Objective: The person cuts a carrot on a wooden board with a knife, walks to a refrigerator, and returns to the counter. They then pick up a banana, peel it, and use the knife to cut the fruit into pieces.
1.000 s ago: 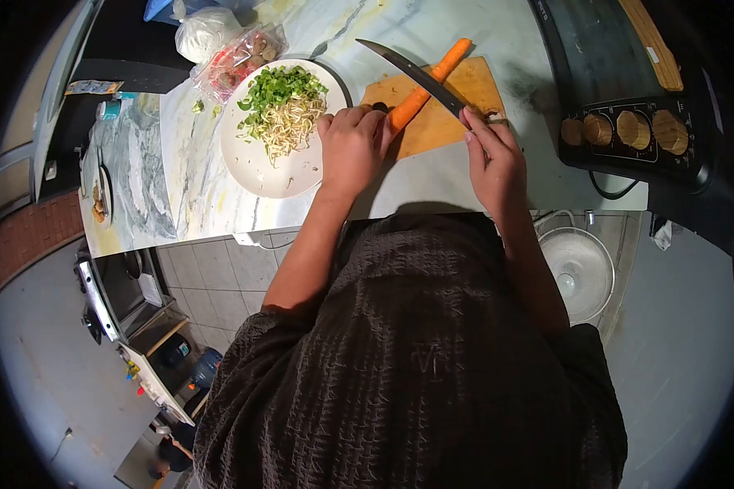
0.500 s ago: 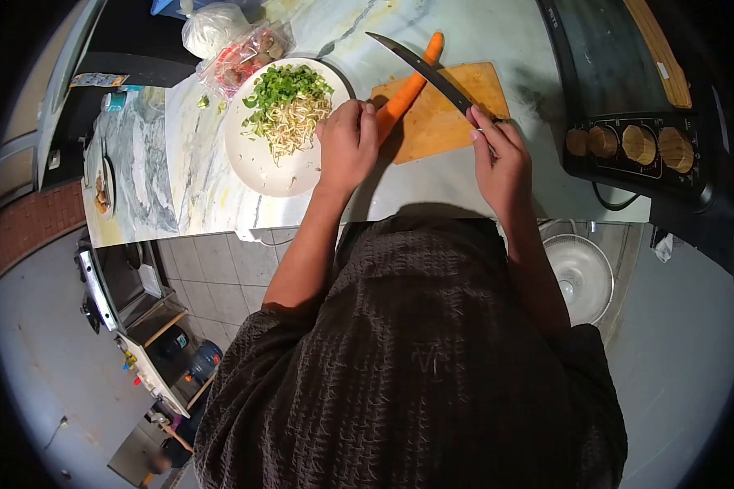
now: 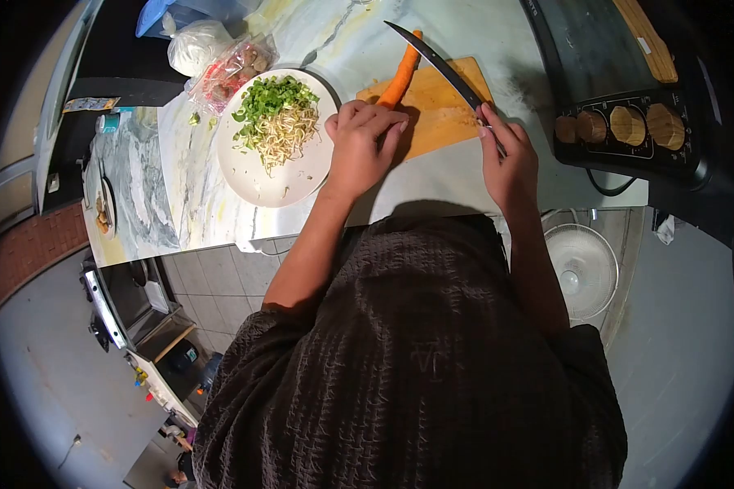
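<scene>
An orange carrot lies slantwise over the left part of a wooden cutting board. My left hand is closed around the carrot's near end, which its fingers hide. My right hand grips the handle of a dark knife, whose long blade points up and to the left, its tip just beyond the carrot's far end. Left of my left hand stands a white plate with chopped greens and bean sprouts.
Beyond the plate are a packet with round brown pieces, a white plastic bag and a blue container. A black stove with wooden knobs stands at the right. A round fan is below the counter.
My left hand has turned, its fingers now reaching further right over the carrot's near end. The carrot stands steeper, and the knife has shifted slightly to the right. The whole view has shifted a little.
</scene>
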`<state>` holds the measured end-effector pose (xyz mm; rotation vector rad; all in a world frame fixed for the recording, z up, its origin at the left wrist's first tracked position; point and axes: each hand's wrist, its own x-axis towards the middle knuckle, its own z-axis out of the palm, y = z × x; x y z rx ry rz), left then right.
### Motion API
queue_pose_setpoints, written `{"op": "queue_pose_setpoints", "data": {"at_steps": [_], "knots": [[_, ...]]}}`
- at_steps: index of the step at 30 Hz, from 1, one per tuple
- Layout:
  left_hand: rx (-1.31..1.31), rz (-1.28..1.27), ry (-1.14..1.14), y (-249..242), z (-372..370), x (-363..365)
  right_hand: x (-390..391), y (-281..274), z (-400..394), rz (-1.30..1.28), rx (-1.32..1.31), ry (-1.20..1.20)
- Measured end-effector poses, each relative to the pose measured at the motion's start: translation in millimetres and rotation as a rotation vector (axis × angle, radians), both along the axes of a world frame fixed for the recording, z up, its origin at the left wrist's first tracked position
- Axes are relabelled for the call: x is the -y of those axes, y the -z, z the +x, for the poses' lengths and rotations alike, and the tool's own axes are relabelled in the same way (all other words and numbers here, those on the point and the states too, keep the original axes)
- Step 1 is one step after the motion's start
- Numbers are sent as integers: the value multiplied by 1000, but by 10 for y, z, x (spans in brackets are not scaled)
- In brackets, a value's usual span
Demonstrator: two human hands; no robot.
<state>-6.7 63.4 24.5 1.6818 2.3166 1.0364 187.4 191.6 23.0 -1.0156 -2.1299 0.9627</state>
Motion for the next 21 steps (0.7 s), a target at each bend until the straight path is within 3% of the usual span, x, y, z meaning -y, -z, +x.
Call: {"op": "queue_pose_setpoints", "data": {"at_steps": [6,8,15,18,21], "knots": [[-42,-73,-97,-35,-23,40,34,-20,-12,8,29,-13],[-30,35,-93,42,-34,37,53,-22,-20,-31,14,-12],[-13,25,-97,34,-53,115,71,-28,-41,20,10,-40],[67,25,-242,72,-79,181,96,-22,-66,-69,90,-34],[-1,-173,-324,47,-77,288,125,129,-111,64,-92,-55]]}}
